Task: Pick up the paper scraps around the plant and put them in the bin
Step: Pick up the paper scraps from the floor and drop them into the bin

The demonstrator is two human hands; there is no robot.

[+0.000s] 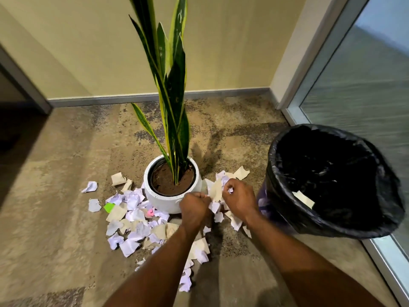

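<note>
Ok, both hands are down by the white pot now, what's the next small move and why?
Probably lift both hands and swing them right over the black-lined round bin, then let go. The right hand grips white and beige torn paper scraps, the left hand looks closed on more, and the bin's mouth stands open beside them.

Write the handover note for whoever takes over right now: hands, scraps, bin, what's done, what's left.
Right hand: grips white scraps beside the pot, on the bin side.
Left hand: fingers curled against a tan scrap; grip unclear.
Bin: to the right, black liner, one tan piece inside.
Done: little so far.
Left: the big pile left of and in front of the pot, plus scraps between pot and bin.
</note>
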